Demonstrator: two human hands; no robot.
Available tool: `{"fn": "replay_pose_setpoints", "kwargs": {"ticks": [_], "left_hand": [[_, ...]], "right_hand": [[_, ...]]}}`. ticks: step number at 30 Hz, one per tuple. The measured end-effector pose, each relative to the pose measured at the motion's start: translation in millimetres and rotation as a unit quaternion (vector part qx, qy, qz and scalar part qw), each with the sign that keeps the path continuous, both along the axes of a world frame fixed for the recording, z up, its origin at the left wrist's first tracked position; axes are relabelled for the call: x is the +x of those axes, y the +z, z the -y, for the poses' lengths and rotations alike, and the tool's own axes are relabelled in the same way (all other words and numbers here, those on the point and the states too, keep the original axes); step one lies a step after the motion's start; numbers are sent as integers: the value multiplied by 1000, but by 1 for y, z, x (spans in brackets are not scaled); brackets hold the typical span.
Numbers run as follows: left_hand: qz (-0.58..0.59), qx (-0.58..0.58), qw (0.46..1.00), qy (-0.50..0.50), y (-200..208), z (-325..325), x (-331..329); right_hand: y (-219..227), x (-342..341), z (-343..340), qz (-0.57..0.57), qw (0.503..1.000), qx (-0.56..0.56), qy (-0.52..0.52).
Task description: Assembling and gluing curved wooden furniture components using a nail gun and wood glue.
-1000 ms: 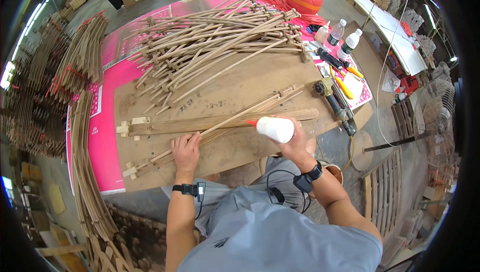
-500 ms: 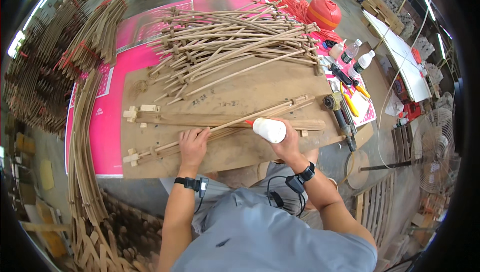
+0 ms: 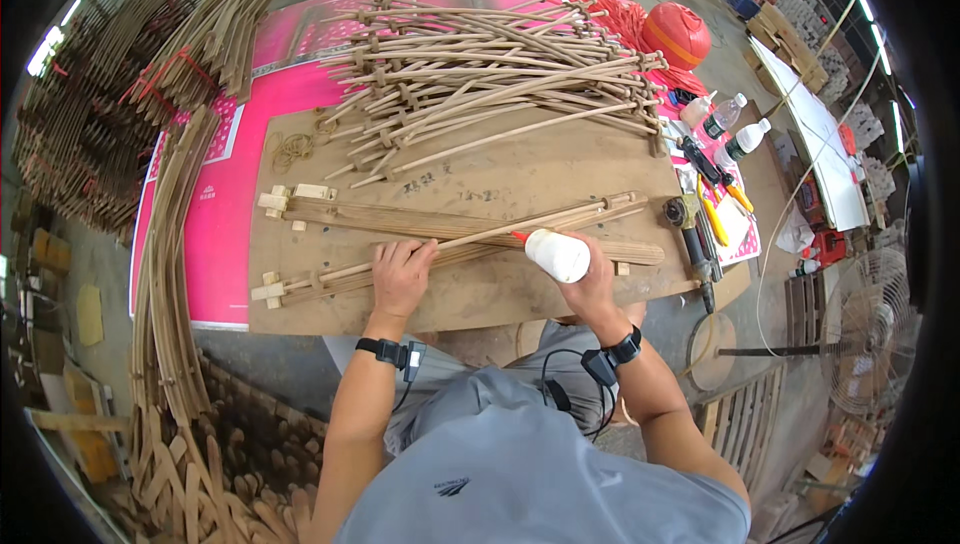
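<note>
Left hand (image 3: pixel 403 279): palm down, forearm angled up from lower edge, fingers bent over thin wooden rod (image 3: pixel 480 235); firm grip or light press, cannot tell. Right hand (image 3: pixel 592 289): fingers wrapped around white bottle (image 3: pixel 560 257), bottle tilted, red nozzle pointing left, near rod. Rod: lying slantwise over wooden slats (image 3: pixel 630 252) on brown board (image 3: pixel 480 312). Hidden: rod section beneath left hand; right fingertips, partly behind bottle. Unclear: nozzle contact with rod.
</note>
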State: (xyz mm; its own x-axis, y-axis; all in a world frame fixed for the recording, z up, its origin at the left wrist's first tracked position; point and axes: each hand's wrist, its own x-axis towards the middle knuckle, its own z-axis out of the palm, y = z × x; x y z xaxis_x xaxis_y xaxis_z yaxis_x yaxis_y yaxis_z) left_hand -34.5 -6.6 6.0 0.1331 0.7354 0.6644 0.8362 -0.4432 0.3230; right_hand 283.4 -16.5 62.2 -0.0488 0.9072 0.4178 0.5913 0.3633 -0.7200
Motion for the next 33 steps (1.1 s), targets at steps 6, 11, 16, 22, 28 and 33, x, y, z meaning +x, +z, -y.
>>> {"fn": "replay_pose_setpoints", "kwargs": {"ticks": [6,11,16,22,28,33], "left_hand": [[-2,0,1000,-6,-3,0,-2],[1,13,1000,2,-1,0,-4],[25,10,1000,1,-10,-3,1],[61,0,997,-41,-16,-3,0],[46,1,998,-42,-8,-6,-6],[52,-26,997,-51,6,-9,-7]], "right_hand": [[16,-6,11,-40,997,-56,31],[39,-29,18,-188,973,-108,73],[43,-64,14,-249,948,-146,131],[48,-130,10,-264,923,-169,225],[50,-179,7,-193,920,-163,298],[49,-203,-2,-122,931,-127,320]]}}
